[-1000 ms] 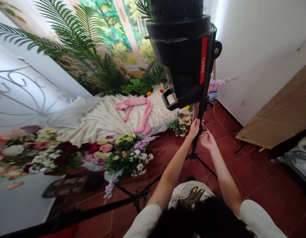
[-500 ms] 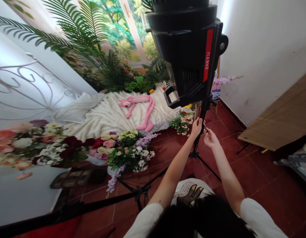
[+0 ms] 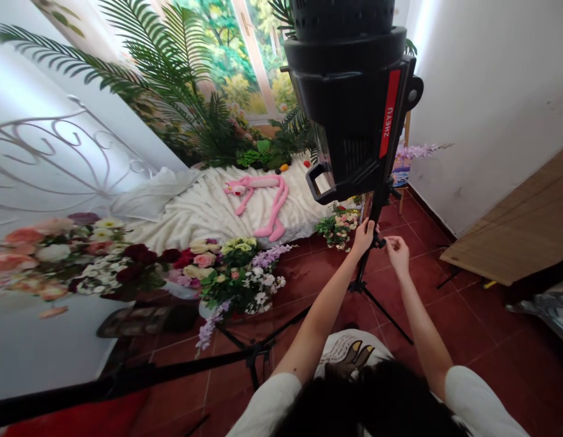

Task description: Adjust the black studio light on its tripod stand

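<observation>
A large black studio light (image 3: 349,115) with a red label stands on a black stand (image 3: 362,267) in front of me. My left hand (image 3: 364,235) is wrapped round the stand's pole below the light. To the right of the pole, my right hand (image 3: 397,250) has its fingers bent, with thumb and fingertips close together beside a small black knob (image 3: 380,243). Whether those fingertips touch the knob or hold anything is too small to tell.
A pink plush toy (image 3: 274,209) lies on a white blanket (image 3: 203,203). Flowers (image 3: 235,276) stand at the left and centre. Another black stand (image 3: 194,364) crosses the lower left. A brown board (image 3: 513,224) leans at the right.
My right hand has moved slightly right, away from the pole, and the knob now shows between my hands. My left hand stays on the pole. The whole view has shifted a little.
</observation>
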A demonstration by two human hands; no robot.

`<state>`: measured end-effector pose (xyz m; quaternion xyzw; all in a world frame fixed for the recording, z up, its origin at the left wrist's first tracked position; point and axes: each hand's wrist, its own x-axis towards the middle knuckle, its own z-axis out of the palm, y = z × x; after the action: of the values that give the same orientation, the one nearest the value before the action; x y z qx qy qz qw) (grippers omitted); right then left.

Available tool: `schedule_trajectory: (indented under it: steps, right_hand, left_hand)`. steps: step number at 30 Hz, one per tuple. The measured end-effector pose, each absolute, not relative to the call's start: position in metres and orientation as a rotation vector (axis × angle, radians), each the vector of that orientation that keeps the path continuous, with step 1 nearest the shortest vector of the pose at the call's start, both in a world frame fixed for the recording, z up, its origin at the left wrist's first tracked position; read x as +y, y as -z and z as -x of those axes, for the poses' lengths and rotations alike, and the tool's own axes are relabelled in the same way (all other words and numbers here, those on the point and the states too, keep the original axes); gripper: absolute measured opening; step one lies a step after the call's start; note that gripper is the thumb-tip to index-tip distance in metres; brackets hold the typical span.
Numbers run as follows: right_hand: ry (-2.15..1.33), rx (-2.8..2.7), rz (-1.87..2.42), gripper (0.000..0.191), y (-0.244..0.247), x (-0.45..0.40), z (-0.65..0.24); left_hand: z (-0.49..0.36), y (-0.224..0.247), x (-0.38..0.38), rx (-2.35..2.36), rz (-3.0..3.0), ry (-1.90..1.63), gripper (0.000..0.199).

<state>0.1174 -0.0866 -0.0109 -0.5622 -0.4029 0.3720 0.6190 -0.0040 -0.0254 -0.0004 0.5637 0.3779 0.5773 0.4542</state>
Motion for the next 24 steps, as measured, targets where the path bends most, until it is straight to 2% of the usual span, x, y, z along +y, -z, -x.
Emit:
schedule_trajectory:
  steps: [5, 10, 13, 15, 21, 24]
  right_hand:
    - [-0.731, -1.054, 1.083, 0.035, -0.030, -0.077, -0.108]
    - [-0.564, -1.319, 0.890, 0.080, -0.088, -0.066, -0.090]
    - [-0.498, -1.393, 0.833, 0.093, -0.113, -0.058, -0.077]
    - [-0.489, -1.409, 0.805, 0.091, -0.122, -0.049, -0.069]
    - [-0.537, -1.347, 0.880, 0.052, -0.121, -0.011, -0.062]
    - [-0.571, -1.309, 0.959, 0.042, -0.116, 0.002, -0.062]
  left_hand:
    - [0.004, 0.000, -0.026, 0.917, -1.391, -1.426, 0.066]
    - [0.004, 0.001, -0.026, 0.965, -1.372, -1.443, 0.069]
    - [0.004, 0.003, -0.024, 0.969, -1.387, -1.460, 0.070]
    - [0.004, 0.004, -0.022, 0.966, -1.400, -1.473, 0.071]
    - [0.004, 0.002, -0.023, 0.935, -1.407, -1.417, 0.068]
    - [0.004, -0.001, -0.025, 0.937, -1.394, -1.399, 0.068]
